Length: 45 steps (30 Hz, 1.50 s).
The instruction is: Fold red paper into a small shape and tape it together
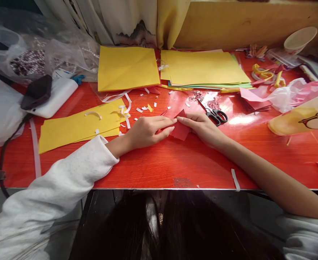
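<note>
Red paper (181, 131) sits between fingers (164, 124); clear bag (63, 50) holds beads (30, 62).

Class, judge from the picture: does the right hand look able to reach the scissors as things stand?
Probably yes: the scissors lie just beyond the right hand, with nothing visible on top. However, that hand is holding the red paper, so it would likely need to let go first.

The left hand (144, 132) and right hand (204, 128) hold red paper (181, 130) mid-worktop (148, 166), with yellow sheets (129, 68) near the back edge.
</note>
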Available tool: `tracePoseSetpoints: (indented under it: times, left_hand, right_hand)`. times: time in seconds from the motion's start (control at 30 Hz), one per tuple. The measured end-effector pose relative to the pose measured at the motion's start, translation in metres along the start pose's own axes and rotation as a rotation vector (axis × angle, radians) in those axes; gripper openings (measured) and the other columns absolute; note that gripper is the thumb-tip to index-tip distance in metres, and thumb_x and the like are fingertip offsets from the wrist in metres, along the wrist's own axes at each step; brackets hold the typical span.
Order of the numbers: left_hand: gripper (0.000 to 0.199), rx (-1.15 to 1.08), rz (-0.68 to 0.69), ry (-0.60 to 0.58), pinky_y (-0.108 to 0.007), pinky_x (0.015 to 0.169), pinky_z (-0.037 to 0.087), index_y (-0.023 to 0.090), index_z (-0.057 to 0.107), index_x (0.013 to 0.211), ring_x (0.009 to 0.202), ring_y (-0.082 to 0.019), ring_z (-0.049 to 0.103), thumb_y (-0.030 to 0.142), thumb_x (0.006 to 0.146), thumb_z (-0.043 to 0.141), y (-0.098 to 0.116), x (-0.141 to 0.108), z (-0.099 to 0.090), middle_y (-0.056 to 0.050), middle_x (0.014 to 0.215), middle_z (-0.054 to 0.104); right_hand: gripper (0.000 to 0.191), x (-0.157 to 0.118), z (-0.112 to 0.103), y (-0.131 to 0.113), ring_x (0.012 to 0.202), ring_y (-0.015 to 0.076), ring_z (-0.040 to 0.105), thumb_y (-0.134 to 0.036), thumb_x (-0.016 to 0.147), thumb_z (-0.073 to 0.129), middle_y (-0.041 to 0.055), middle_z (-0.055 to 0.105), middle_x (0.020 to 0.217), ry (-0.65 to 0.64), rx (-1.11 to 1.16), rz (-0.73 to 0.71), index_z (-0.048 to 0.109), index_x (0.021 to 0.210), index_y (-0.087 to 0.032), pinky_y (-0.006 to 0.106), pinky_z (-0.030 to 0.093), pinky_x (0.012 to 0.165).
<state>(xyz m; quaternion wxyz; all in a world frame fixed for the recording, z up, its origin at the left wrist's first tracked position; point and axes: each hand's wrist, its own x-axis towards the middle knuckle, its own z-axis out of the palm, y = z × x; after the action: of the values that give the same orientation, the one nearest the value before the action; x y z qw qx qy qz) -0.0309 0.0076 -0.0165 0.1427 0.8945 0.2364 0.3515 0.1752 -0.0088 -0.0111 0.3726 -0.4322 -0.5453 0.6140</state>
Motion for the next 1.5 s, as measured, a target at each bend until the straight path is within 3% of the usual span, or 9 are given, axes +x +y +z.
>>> tracePoseSetpoints:
  times: [0.13,0.2,0.27,0.4,0.63,0.77,0.93,1.17,1.5]
  left_hand:
    - [0.032,-0.376,-0.404,-0.059,-0.018,0.054,0.045,0.013,0.069,0.084,0.054,-0.007,0.057,0.034,0.092,0.047,0.007,0.007,-0.007,-0.001,0.066,0.067]
    - [0.027,-0.501,-0.555,-0.050,-0.017,0.044,0.038,0.013,0.065,0.087,0.044,-0.004,0.048,0.036,0.090,0.051,0.008,0.010,-0.008,0.001,0.066,0.063]
    - [0.023,-0.574,-0.615,-0.044,-0.017,0.042,0.035,0.014,0.063,0.089,0.043,-0.002,0.046,0.035,0.087,0.057,0.009,0.010,-0.007,0.002,0.071,0.062]
    - [0.021,-0.608,-0.650,-0.099,-0.017,0.045,0.035,0.014,0.062,0.084,0.043,-0.003,0.045,0.035,0.083,0.062,0.010,0.010,-0.003,0.005,0.058,0.053]
    - [0.021,-0.721,-0.681,-0.124,-0.017,0.040,0.036,0.015,0.059,0.084,0.042,-0.005,0.046,0.035,0.082,0.063,0.009,0.009,0.000,0.005,0.054,0.050]
    - [0.021,-0.775,-0.695,-0.180,-0.016,0.038,0.036,0.015,0.055,0.084,0.039,-0.005,0.047,0.033,0.081,0.065,0.007,0.011,0.000,0.005,0.051,0.052]
    - [0.025,-0.673,-0.687,-0.283,-0.015,0.042,0.036,0.014,0.054,0.075,0.042,-0.004,0.047,0.036,0.084,0.061,0.010,0.012,-0.004,0.003,0.051,0.054]
    - [0.026,-0.553,-0.676,-0.252,-0.017,0.044,0.034,0.015,0.054,0.074,0.044,-0.005,0.046,0.038,0.085,0.058,0.014,0.009,-0.004,0.004,0.051,0.051]
    - [0.021,-0.468,-0.694,-0.261,-0.019,0.046,0.034,0.015,0.054,0.070,0.045,-0.006,0.047,0.032,0.082,0.059,0.016,0.011,-0.003,0.005,0.051,0.049]
  right_hand:
    - [0.023,-0.001,0.000,-0.003,0.066,0.0110,0.051,-0.038,0.084,0.062,0.0004,0.060,0.075,-0.039,-0.051,0.004,0.066,0.079,-0.016,0.023,0.038,0.061]
    - [0.024,-0.001,0.000,-0.005,0.065,0.0111,0.050,-0.039,0.084,0.061,0.0002,0.059,0.074,-0.054,-0.078,0.021,0.065,0.080,-0.016,0.023,0.036,0.059]
    - [0.026,-0.002,-0.001,-0.007,0.060,0.0101,0.047,-0.041,0.083,0.062,-0.0014,0.055,0.069,-0.077,-0.125,0.035,0.062,0.075,-0.017,0.024,0.033,0.056]
    - [0.033,-0.002,-0.003,-0.011,0.056,0.0090,0.038,-0.046,0.082,0.061,-0.0031,0.046,0.063,-0.178,-0.277,0.034,0.056,0.067,-0.017,0.025,0.028,0.053]
    - [0.042,-0.001,-0.005,-0.010,0.054,0.0087,0.028,-0.051,0.084,0.057,-0.0045,0.031,0.059,-0.207,-0.386,-0.036,0.045,0.060,-0.018,0.026,0.021,0.051]
    - [0.041,-0.001,-0.004,-0.011,0.056,0.0093,0.032,-0.051,0.083,0.057,-0.0038,0.035,0.061,-0.170,-0.374,-0.023,0.048,0.062,-0.018,0.026,0.023,0.052]
    - [0.033,-0.002,-0.002,-0.012,0.061,0.0107,0.038,-0.047,0.087,0.055,-0.0017,0.046,0.067,-0.195,-0.367,-0.012,0.059,0.074,-0.016,0.026,0.029,0.057]
    - [0.033,-0.001,0.001,-0.010,0.063,0.0119,0.041,-0.048,0.087,0.054,-0.0013,0.048,0.069,-0.185,-0.363,-0.020,0.056,0.073,-0.018,0.026,0.032,0.059]
    - [0.021,-0.002,0.005,-0.004,0.075,0.0145,0.049,-0.040,0.086,0.057,0.0015,0.057,0.081,-0.044,-0.326,-0.145,0.060,0.083,-0.019,0.026,0.038,0.066]
